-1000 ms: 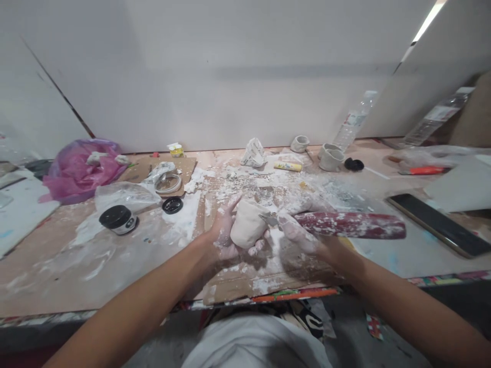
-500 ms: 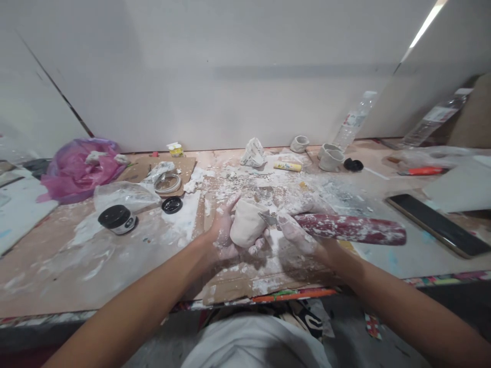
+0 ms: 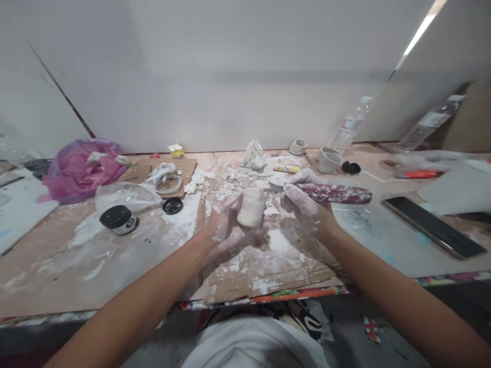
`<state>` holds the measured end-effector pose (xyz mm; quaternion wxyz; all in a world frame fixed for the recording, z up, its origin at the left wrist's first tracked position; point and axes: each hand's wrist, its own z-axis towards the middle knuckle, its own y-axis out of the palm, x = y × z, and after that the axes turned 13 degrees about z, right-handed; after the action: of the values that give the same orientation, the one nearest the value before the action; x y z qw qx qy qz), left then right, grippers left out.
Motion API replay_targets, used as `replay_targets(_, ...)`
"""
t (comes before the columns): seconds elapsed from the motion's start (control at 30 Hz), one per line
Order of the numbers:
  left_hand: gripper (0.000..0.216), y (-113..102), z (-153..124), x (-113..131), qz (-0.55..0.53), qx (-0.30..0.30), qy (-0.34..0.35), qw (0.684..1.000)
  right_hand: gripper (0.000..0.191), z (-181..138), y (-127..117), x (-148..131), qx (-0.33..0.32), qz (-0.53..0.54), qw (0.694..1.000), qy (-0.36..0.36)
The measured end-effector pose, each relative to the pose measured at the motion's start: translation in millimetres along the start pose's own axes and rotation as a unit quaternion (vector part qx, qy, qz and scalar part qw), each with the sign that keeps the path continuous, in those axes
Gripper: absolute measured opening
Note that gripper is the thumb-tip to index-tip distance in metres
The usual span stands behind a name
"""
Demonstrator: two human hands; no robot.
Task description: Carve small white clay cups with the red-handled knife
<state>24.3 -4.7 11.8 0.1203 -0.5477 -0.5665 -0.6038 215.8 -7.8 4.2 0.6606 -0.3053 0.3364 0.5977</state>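
Note:
A pale, rounded lump of clay shaped like a small cup (image 3: 251, 207) rests in my left hand (image 3: 227, 225), whose powdery fingers curl round its side and underneath. My right hand (image 3: 303, 200), also coated in white, grips a palette knife by its dark red, clay-smeared handle (image 3: 337, 194). The knife's short metal blade (image 3: 276, 185) points left and stands apart from the clay. Beneath both hands lies a cardboard sheet (image 3: 268, 278) strewn with white scraps.
Two small clay pots (image 3: 329, 160) stand at the back right near a leaning water bottle (image 3: 352, 125). A phone (image 3: 433, 226) lies at the right. To the left are a black-lidded jar (image 3: 118, 220), a loose black lid (image 3: 172, 205) and a pink plastic bag (image 3: 82, 171).
The knife blade has come away from the clay as my right hand rose. My left hand has lifted slightly and turned the clay piece.

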Motion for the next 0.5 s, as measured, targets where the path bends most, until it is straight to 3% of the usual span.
replay_targets(0.1,0.050,-3.1,-1.2,-2.8,0.197,-0.016,0.087,0.976,0.018,3.7,-13.0,4.1,-0.031,-0.080,0.989,-0.121)
replay_targets(0.23,0.068,-11.0,-1.1,-8.9,0.448,0.011,0.217,0.868,0.025,5.0,-24.0,0.5,-0.115,-0.105,0.972,-0.176)
replay_targets(0.33,0.064,-16.9,3.0,-16.2,0.520,-0.033,0.259,0.813,0.023,5.9,-23.5,0.8,-0.181,-0.123,0.948,-0.229)
replay_targets(0.4,0.060,-19.2,5.2,-18.9,0.543,-0.066,0.266,0.794,0.024,6.2,-22.7,5.7,-0.183,-0.126,0.953,-0.207)
replay_targets(0.5,0.059,-20.3,5.0,-17.0,0.562,-0.097,0.262,0.779,0.030,5.3,-25.0,17.8,-0.147,-0.134,0.975,-0.102)
